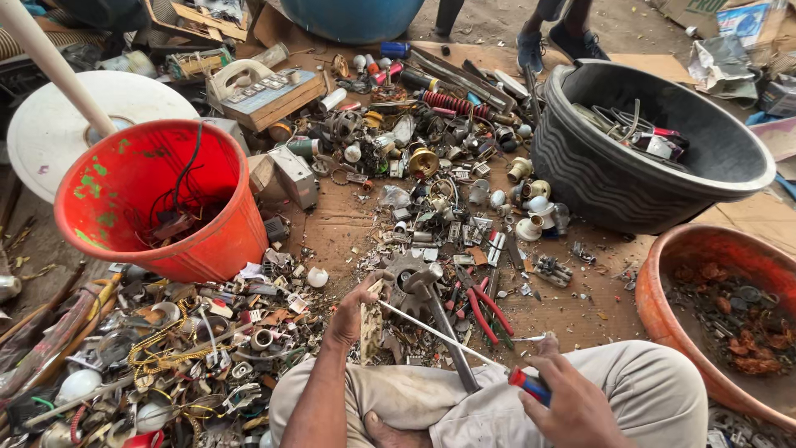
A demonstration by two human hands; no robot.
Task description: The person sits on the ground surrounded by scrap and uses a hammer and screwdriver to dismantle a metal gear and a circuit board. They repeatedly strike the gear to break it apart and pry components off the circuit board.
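My left hand grips a small cream-coloured piece of scrap, holding it upright just above my knees. My right hand is closed on the red-and-blue handle of a long screwdriver. Its thin shaft runs up and left, and the tip meets the cream piece by my left fingers. A hammer lies between my knees with its head near a grey gear. Red-handled pliers rest on the cardboard just beyond the shaft.
A red bucket with wires stands at left, a black tub at right, and an orange basin of rusty scrap at the lower right. Mixed metal and electrical scrap covers the cardboard. Another person's feet stand at the top.
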